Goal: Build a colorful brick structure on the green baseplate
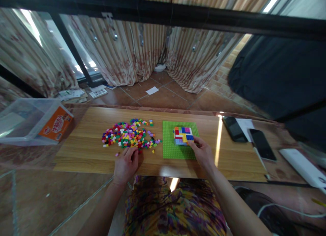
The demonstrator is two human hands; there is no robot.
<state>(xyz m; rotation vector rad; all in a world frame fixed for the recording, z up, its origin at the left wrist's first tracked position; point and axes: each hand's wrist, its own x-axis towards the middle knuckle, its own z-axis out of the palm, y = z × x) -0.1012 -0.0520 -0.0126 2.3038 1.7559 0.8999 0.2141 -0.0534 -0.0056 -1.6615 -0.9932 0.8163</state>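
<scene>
A low block of colourful toy bricks [182, 136] stands on a green baseplate [168, 151], its top patched in red, white, blue, yellow and pink. My right hand [202, 152] grips the near right corner of this block with thumb and forefinger. To the left lies a loose pile of small toy bricks [124, 132] in many colours. At the near edge of that pile is my left hand [126, 164], its fingers curled in and pressed together. Whatever they may hold is hidden by the hand. A few single bricks lie around the pile.
The wooden board [86, 140] carries the bricks and baseplate. On its left stands a clear plastic bin [30, 123] with an orange label. Two dark phones [234, 129] and white paper lie at the right, near a white device [302, 164]. Striped curtains hang behind a dark rail.
</scene>
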